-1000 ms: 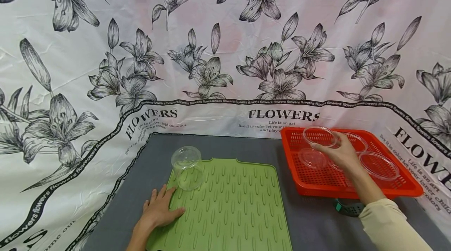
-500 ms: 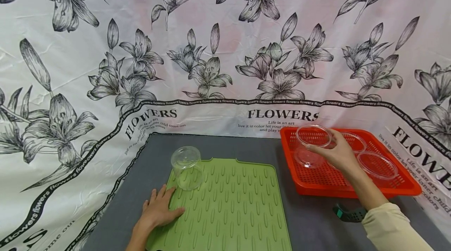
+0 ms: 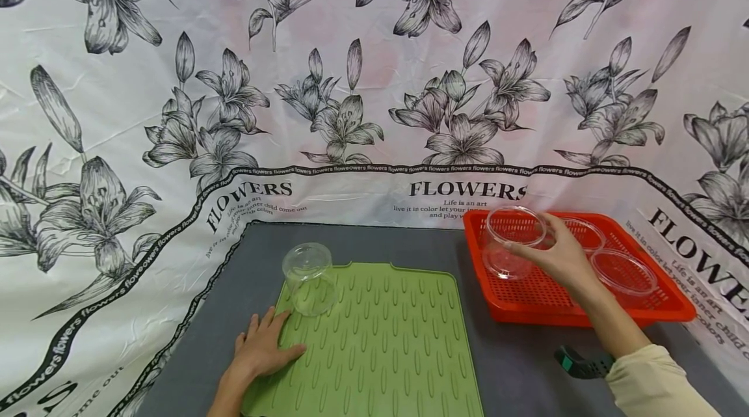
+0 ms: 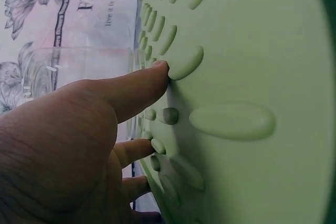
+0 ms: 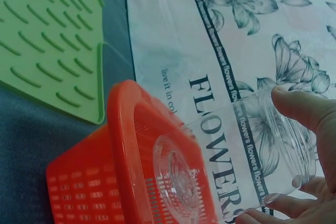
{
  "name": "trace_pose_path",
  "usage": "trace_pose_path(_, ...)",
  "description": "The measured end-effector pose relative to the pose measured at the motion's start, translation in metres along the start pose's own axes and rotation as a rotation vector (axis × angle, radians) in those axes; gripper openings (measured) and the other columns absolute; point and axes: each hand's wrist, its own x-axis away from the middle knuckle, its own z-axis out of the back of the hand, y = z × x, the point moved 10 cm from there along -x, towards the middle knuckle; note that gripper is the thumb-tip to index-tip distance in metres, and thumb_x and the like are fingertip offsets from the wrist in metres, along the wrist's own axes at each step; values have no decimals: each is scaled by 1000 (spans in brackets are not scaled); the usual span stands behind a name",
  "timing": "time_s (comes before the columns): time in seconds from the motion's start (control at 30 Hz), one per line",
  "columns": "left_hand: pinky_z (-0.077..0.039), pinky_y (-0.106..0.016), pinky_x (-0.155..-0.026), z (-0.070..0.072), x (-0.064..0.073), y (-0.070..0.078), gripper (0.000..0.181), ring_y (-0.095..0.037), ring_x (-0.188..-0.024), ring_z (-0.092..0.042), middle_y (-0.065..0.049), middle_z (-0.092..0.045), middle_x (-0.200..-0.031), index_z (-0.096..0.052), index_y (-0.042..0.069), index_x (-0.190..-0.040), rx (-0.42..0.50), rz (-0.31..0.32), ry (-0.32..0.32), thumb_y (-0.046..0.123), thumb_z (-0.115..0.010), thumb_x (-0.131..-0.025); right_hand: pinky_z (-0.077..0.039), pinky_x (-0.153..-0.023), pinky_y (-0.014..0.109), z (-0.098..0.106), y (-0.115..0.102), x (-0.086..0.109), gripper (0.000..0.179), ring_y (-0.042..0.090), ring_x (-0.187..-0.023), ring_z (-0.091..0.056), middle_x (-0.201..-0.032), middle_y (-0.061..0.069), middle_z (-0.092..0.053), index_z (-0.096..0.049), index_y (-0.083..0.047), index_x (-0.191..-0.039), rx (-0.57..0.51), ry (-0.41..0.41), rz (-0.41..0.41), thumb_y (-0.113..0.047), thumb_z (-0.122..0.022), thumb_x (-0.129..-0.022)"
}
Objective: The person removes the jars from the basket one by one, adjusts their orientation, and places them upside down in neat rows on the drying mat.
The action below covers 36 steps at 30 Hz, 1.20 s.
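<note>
My right hand grips a clear round plastic container near its rim, thumb on one side and fingers on the other. The container is over the left part of the red basket. In the right wrist view, the container leans, its base overlapping the basket. Fingers spread, my left hand rests on the left edge of the green ridged mat. Just beyond it, another clear container stands on the mat's far left corner. In the left wrist view, the thumb touches the mat.
More clear round containers sit in the right half of the basket. A dark strap with a green spot hangs by the right forearm. Flower-printed cloth rises behind and beside the grey tabletop.
My right hand has shifted a little to the left with the container, staying over the basket. The left hand and the container on the mat have not moved.
</note>
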Motion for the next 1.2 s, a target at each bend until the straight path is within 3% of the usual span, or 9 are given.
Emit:
trace_pose_path(0.23,-12,-85,-108,-4,-6,-8,102,-63,-149,-8,-29,-20,-166,-41,12,-156,22,0,8,73,-70,-80,-45,-98,73,2,-4,6,115,58,-142,-29,-165,31,-19,-3,-14,-166,11,9,18,-62,-72,-87)
trace_pose_path(0.37,-12,-85,-109,-3,-5,-9,98,-62,-149,-8,-29,-20,-166,-42,12,-155,28,-3,29,70,-70,-82,-45,-98,74,4,-5,10,114,58,-142,-29,-164,31,-20,-5,-15,-166,12,21,25,-61,-72,-87)
trace_pose_path(0.6,-30,-83,-103,24,9,9,79,-68,-141,-24,-35,-31,-158,-49,0,-147,40,-90,169,48,-74,-89,-43,-100,75,8,-11,17,114,58,-144,-27,-166,30,-18,-5,-16,-166,9,25,34,-59,-74,-86)
trace_pose_path(0.73,-33,-77,-107,40,15,14,74,-64,-141,-30,-37,-33,-157,-46,-5,-147,65,-88,227,40,-71,-94,-45,-100,73,8,-16,20,113,57,-143,-30,-166,29,-20,-6,-15,-166,4,24,44,-58,-74,-87)
trace_pose_path(0.83,-34,-72,-111,53,20,16,72,-59,-142,-34,-36,-34,-156,-44,-6,-149,103,-89,292,38,-68,-97,-45,-99,74,7,-20,23,113,57,-143,-30,-166,29,-21,-5,-17,-166,4,22,46,-58,-75,-86)
trace_pose_path(0.97,-34,-70,-113,74,29,24,74,-53,-145,-35,-31,-35,-158,-40,-1,-153,173,-100,420,49,-60,-101,-46,-98,74,3,-33,30,111,56,-143,-32,-166,26,-24,-7,-20,-166,-7,8,75,-56,-75,-87)
trace_pose_path(1.13,-34,-71,-111,101,46,47,68,-47,-147,-35,-24,-38,-160,-43,5,-153,223,-194,614,49,-57,-102,-49,-99,69,-3,-52,41,101,53,-138,-43,-162,25,-33,-14,-22,-165,-37,-10,158,-47,-76,-89)
trace_pose_path(1.2,-33,-71,-112,108,52,59,66,-46,-148,-33,-21,-39,-160,-44,7,-152,228,-243,656,46,-59,-102,-50,-99,68,-7,-58,44,98,51,-136,-46,-160,24,-37,-18,-21,-165,-42,-13,188,-43,-77,-90)
